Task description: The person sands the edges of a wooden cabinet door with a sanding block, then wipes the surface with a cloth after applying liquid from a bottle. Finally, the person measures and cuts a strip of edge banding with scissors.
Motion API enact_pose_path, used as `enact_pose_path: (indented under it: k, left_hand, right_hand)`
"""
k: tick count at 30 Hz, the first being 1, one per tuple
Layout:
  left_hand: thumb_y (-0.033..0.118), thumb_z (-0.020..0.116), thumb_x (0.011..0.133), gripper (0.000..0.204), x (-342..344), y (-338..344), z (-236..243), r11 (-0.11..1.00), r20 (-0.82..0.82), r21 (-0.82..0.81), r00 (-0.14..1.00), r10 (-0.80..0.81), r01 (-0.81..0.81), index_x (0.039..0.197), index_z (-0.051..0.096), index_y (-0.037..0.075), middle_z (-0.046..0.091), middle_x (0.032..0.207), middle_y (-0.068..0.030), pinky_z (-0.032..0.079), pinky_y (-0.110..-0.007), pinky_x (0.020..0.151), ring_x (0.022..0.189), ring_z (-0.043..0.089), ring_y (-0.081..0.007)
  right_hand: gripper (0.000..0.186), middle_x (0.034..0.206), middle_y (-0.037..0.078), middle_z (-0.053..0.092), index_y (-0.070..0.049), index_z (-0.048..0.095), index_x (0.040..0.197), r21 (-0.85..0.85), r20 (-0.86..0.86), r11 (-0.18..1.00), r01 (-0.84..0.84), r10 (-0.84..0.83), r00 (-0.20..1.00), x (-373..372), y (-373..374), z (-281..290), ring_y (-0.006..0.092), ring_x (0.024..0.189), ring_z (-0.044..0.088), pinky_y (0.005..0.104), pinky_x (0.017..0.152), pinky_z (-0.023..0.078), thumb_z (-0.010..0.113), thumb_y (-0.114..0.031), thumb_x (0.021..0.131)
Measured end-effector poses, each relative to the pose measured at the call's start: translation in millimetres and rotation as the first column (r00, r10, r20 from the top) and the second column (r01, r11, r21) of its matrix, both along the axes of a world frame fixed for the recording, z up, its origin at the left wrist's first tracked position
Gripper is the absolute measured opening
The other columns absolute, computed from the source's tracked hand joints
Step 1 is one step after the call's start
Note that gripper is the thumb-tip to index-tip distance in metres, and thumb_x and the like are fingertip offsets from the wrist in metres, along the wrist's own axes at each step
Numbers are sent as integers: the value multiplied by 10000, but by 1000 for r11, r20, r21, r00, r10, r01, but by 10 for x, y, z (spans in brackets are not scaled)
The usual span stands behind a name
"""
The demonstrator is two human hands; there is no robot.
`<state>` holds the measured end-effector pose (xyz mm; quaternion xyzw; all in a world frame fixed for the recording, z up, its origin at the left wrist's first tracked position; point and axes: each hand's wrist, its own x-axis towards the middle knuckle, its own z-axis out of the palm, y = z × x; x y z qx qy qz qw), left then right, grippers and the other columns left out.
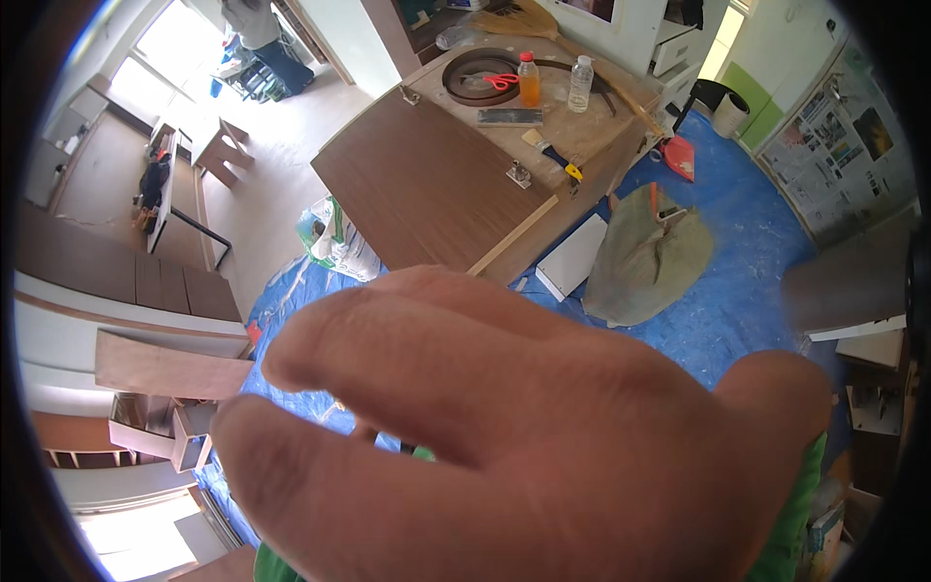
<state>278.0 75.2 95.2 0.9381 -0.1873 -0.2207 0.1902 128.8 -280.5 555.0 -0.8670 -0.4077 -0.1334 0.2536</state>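
Note:
My right hand [524, 427] looms very close to the camera across the lower half of the view, blurred, its curved fingers spread apart and pointing left. I see nothing held in it. It hides much of what lies below, with bits of green fabric behind it. My left hand cannot be made out. Beyond the hand stands a wooden workbench [630, 121] bearing a brown door panel [417, 184] with hinges, a paintbrush [553, 153], red scissors [490, 81], a coiled brown strip [456, 63], a dark flat block [509, 117], an orange bottle [529, 80] and a clear bottle [581, 84].
Blue sheeting [737, 223] covers the floor around a white board [572, 252], an olive sack [645, 262], a red dustpan [679, 158] and a white bag [339, 247]. Cabinet parts [165, 427] line the left. Another person [272, 53] stands far back at upper left near a small stool [218, 155].

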Motion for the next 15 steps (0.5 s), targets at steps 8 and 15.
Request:
enact_pose_path:
  k: [8,15]
  left_hand:
    - [354,537,1008,358,-98,1420,-153,884,-1,211,904,427,-417,1161,677,61,711,1107,-175,464,-518,998,1133,609,-401]
    - [340,484,1014,413,295,838,-154,961,217,-134,939,265,-241,1198,624,-1,657,1176,-279,432,-537,1024,1162,574,-481]
  right_hand:
    - [468,1219,161,658,-18,550,1327,-10,82,999,-39,40,996,-256,-39,91,287,1090,659,455,908,556,626,-292,955]
    - [448,1183,167,664,-21,527,1320,808,-438,369,460,-146,887,-427,-693,-850,285,1048,675,472,865,582,600,-302,979]
